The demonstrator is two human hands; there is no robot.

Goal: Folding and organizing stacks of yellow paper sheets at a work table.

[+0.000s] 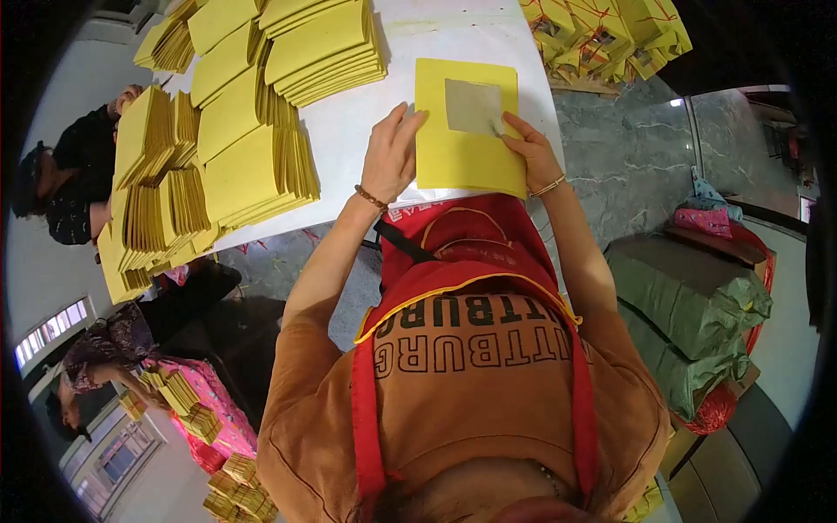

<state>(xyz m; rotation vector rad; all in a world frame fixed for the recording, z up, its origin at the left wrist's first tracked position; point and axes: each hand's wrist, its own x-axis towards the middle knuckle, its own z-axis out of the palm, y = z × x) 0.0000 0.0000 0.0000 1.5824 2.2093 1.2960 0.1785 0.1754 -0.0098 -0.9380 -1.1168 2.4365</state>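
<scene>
In front of me, a stack of yellow paper sheets (466,164) lies at the near edge of the white-covered table. A silvery-grey square sheet (472,106) sits on the top one. My right hand (534,157) pinches the grey square's right edge between thumb and fingers, the rest of that hand lying over the stack's right side. Fingers stretched out, my left hand (392,155) rests along the stack's left edge, its fingertips touching the paper.
Piles of folded yellow paper (253,161) fill the table's left side. Yellow bundles with red ties (602,39) stand beyond the far right corner. Green wrapped bundles (689,305) sit on the right. Two other people are on the left, one by the piles (83,187).
</scene>
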